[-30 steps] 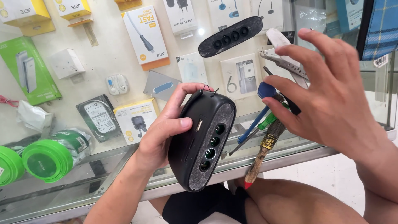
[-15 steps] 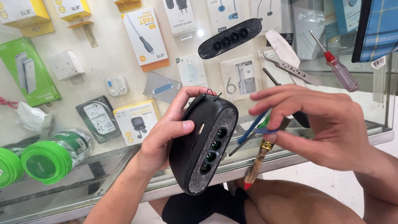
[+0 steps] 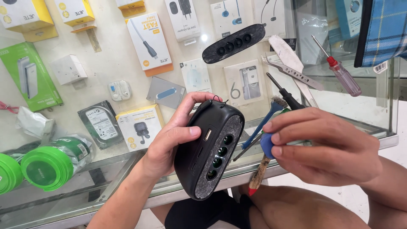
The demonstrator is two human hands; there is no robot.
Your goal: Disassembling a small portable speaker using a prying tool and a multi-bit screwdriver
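Note:
My left hand grips a black oval speaker from its left side and holds it upright over the counter edge. The speaker's exposed grey face with a row of round buttons is turned toward me. My right hand is closed on a blue-knobbed screwdriver. Its thin shaft points left toward the speaker's right edge, and I cannot tell whether the tip touches.
A loose black oval cover panel lies on the glass counter. Near it are a red-handled screwdriver, metal tweezers, a black-handled screwdriver and a wooden-handled brush. Green tape rolls sit at left, with boxed goods under the glass.
My right hand came down and left, its spread fingers closing on the blue-knobbed screwdriver and bringing it close to the speaker. The left hand and speaker barely moved.

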